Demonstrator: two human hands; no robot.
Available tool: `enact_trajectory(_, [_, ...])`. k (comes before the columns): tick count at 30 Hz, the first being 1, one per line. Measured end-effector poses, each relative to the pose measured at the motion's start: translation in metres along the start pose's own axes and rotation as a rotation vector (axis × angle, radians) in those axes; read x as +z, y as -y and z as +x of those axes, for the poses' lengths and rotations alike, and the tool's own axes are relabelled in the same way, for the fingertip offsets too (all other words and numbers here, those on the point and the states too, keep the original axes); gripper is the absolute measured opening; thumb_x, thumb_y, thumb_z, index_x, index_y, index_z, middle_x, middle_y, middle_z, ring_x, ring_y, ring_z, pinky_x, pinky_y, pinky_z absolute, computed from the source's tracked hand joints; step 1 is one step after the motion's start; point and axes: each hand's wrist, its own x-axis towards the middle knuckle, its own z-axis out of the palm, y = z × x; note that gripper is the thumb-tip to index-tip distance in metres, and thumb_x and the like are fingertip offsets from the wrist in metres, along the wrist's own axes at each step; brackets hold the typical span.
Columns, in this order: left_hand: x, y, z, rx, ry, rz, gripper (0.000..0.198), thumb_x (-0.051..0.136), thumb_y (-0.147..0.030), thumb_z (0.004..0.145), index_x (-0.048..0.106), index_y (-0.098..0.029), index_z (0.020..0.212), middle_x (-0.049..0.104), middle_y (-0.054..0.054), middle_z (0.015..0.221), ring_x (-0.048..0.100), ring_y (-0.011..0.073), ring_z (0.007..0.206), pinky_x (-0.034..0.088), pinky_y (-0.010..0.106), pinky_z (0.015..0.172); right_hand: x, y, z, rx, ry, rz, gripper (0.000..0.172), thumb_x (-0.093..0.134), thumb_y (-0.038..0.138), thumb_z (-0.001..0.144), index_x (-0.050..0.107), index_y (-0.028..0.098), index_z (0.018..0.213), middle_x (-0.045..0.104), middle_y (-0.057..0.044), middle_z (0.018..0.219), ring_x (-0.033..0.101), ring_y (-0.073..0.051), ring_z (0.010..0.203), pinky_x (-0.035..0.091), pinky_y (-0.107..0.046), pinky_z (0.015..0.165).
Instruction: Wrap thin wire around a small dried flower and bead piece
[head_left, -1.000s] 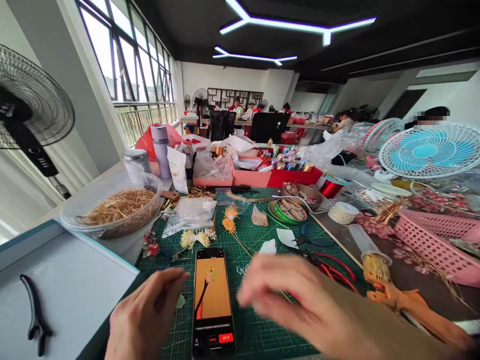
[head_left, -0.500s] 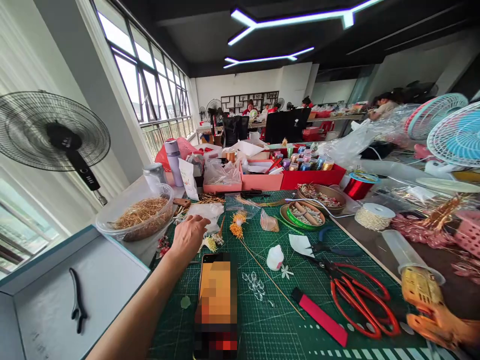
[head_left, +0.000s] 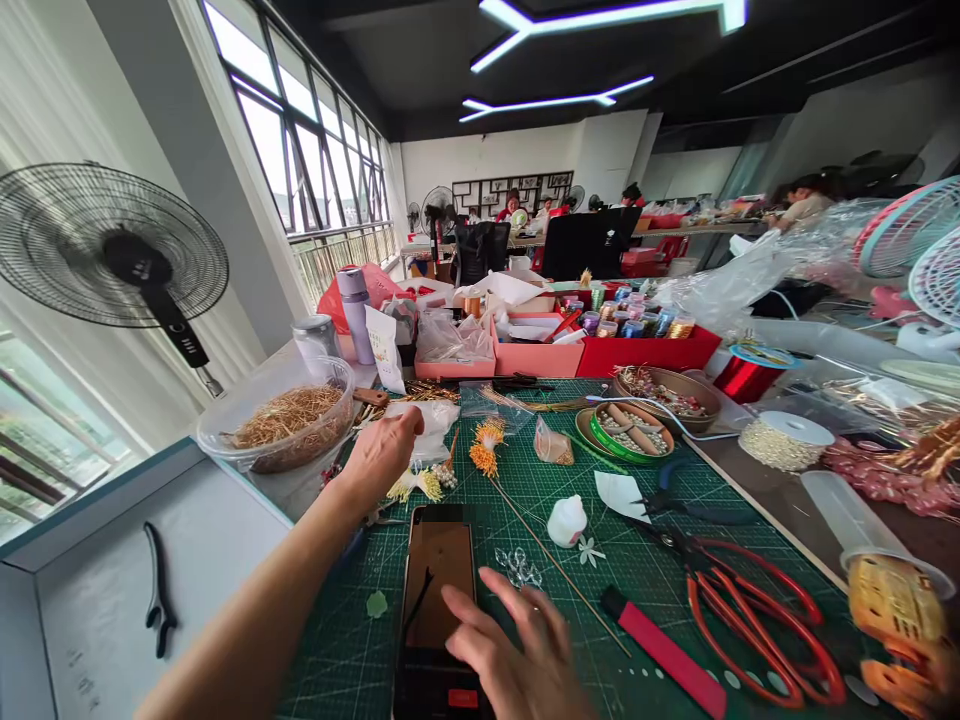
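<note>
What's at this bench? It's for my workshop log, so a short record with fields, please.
Surface: green cutting mat
Left hand: at a white plastic bag, grip unclear
Right hand: fingers spread over a smartphone
Nearby: red-handled scissors, orange floret, plastic tub of straw-like fibre
Background: co-worker at a far bench

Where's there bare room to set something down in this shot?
Widest is the white tray at left, beside the mat, holding only a black clip. On the green cutting mat, a patch lies left of the phone, below the left hand, around a small leaf. Crowded: the mat's far end and the red boxes.
</note>
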Motion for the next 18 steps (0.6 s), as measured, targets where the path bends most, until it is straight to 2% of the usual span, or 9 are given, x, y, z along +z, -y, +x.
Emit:
enact_trajectory(2, [0.0,0.002,0.001,0.001,0.005,0.031,0.019,0.05,-0.028,0.09,0.059,-0.015,0.101,0.066,0.0,0.079,0.064,0.0148,0.068,0.053,0.034,0.066,0.006,-0.005,0.01,-0.103,-0.018,-0.039,0.03,0.037,0.047,0.091,0.059,0.026,0.094,0.064,0.01,0.117,0.059,-0.026,0.104,0.041,-0.04,0.083])
enact_trajectory(4, [-0.002,0.003,0.0,-0.005,0.009,0.068,0.02,0.049,-0.028,0.091,0.059,-0.015,0.103,0.066,0.0,0.079,0.064,0.0149,0.067,0.053,0.034,0.066,0.007,-0.009,0.012,-0.13,-0.031,-0.064,0.042,0.038,0.059,0.087,0.06,0.024,0.097,0.065,0.008,0.115,0.059,-0.028,0.103,0.037,-0.042,0.086])
enact_trajectory(6, [-0.006,0.003,0.0,-0.012,0.008,0.105,0.021,0.047,-0.027,0.091,0.058,-0.016,0.105,0.067,0.0,0.079,0.065,0.0154,0.067,0.052,0.034,0.065,0.007,-0.01,0.007,-0.095,-0.014,-0.049,0.037,0.039,0.053,0.089,0.059,0.023,0.099,0.066,0.007,0.113,0.058,-0.027,0.105,0.031,-0.042,0.094])
enact_trajectory(8, [-0.012,0.002,-0.001,-0.01,0.008,0.136,0.022,0.043,-0.023,0.093,0.057,-0.016,0.108,0.068,0.002,0.078,0.066,0.0173,0.067,0.051,0.034,0.062,0.01,-0.008,-0.002,-0.035,0.006,-0.004,0.023,0.038,0.035,0.093,0.058,0.025,0.098,0.067,0.008,0.112,0.056,-0.024,0.108,0.023,-0.041,0.101])
enact_trajectory(11, [-0.022,0.001,-0.001,0.001,0.022,0.174,0.025,0.036,-0.016,0.093,0.057,-0.015,0.106,0.07,0.006,0.073,0.068,0.0239,0.068,0.046,0.032,0.057,0.018,-0.004,-0.014,0.028,0.005,0.047,0.023,0.036,0.02,0.092,0.056,0.029,0.094,0.068,0.01,0.11,0.055,-0.022,0.11,0.019,-0.043,0.104])
enact_trajectory(14, [-0.03,-0.001,0.0,0.012,0.056,0.199,0.025,0.037,-0.009,0.088,0.056,-0.014,0.103,0.071,0.01,0.072,0.069,0.0289,0.067,0.042,0.031,0.053,0.027,0.0,-0.017,0.048,-0.061,0.053,0.027,0.031,0.027,0.095,0.058,0.029,0.092,0.069,0.008,0.106,0.055,-0.023,0.107,0.021,-0.044,0.103])
enact_trajectory(18, [-0.032,0.0,0.0,0.008,0.07,0.189,0.026,0.035,-0.006,0.086,0.054,-0.014,0.101,0.072,0.012,0.072,0.069,0.0308,0.066,0.041,0.032,0.051,0.035,0.001,-0.014,0.065,-0.186,0.068,0.036,0.024,0.03,0.098,0.058,0.027,0.086,0.069,0.011,0.105,0.056,-0.021,0.102,0.021,-0.041,0.104])
